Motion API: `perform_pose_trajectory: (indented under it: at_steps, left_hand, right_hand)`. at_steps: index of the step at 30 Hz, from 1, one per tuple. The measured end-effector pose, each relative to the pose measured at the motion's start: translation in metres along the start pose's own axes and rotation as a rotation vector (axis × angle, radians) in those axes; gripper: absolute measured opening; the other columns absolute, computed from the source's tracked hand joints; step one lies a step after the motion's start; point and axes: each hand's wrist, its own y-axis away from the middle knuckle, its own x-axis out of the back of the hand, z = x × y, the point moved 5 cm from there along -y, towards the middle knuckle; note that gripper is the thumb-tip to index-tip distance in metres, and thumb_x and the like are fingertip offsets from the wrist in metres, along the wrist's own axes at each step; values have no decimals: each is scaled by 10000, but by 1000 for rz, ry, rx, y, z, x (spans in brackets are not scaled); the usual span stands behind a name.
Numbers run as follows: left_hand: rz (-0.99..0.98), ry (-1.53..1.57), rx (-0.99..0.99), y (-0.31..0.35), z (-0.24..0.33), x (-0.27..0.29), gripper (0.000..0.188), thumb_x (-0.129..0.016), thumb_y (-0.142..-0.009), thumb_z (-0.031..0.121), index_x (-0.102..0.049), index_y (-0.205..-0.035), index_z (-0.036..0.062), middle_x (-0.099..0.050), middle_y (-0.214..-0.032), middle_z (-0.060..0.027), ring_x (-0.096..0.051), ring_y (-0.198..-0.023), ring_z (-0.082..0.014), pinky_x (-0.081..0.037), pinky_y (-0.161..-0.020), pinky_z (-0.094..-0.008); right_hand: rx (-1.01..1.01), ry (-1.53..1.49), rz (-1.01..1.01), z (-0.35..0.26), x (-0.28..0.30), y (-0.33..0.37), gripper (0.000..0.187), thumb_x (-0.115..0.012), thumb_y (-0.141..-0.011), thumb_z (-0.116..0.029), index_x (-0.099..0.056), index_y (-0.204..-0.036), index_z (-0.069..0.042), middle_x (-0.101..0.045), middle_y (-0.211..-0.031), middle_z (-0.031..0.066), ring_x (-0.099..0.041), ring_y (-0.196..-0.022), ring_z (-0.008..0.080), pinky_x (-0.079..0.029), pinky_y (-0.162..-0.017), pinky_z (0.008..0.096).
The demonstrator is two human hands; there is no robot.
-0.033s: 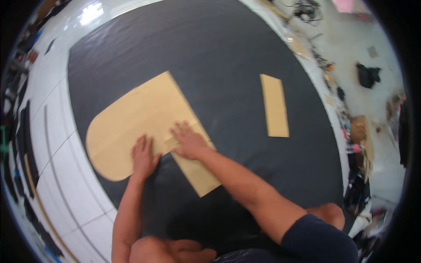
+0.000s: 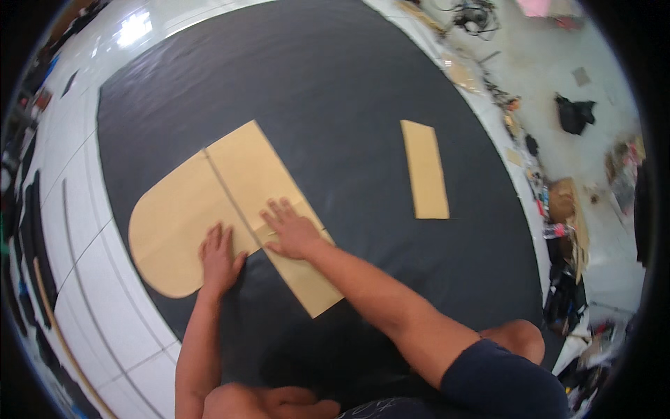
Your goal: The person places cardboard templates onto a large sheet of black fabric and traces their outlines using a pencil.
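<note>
Newly parted: round-ended tan card sheet (image 2: 174,223), left; long tan card strip (image 2: 262,185), right | left hand (image 2: 222,258), right hand (image 2: 292,234) atop respectively, fingers spread

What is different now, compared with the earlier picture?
A dark line, probably a gap, now separates the rounded piece from the long piece; what moved, I cannot tell. Nothing was grasped or let go: left hand and right hand stay flat on them. The strip stays apart.
</note>
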Motion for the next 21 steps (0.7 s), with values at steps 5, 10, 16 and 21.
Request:
perform_pose_trajectory:
  at_steps: [5,10,16,21]
  left_hand:
    - [-32,27,4,-6,17,3,738,-716,-855,319,-404,-1482,86,-260,-1604,-182,-216,-1491,-360,-179,-1185,-503]
    - [-43,19,32,-3,13,7,741,-719,-856,309,-399,-1486,84,-274,-1597,-187,-216,-1490,-366,-180,-1183,-505]
    - [-12,27,-9,-2,12,10,736,-720,-856,309,-406,-1484,88,-276,-1595,-189,-222,-1486,-373,-193,-1173,-517]
    - [-28,0,-9,-9,20,4,741,-722,-853,313,-406,-1482,85,-273,-1595,-191,-226,-1483,-378,-200,-1171,-514]
  right_hand:
    - [-107,-79,5,71,25,27,824,-578,-906,-530,-245,-1569,-171,-134,-1656,96,-128,-1519,345,-399,-1126,476]
    - [-391,-93,121,167,47,77,835,-652,-866,-499,-308,-1542,-148,-287,-1599,122,-276,-1471,343,-396,-1117,454]
    - [-1311,-172,400,313,49,229,1029,-790,-709,-619,-382,-1456,-40,-438,-1455,172,-454,-1342,335,-441,-1064,469]
    - [-1523,-395,257,341,21,269,1024,-794,-696,-646,-405,-1440,-59,-469,-1416,167,-500,-1303,341,-456,-1046,482]
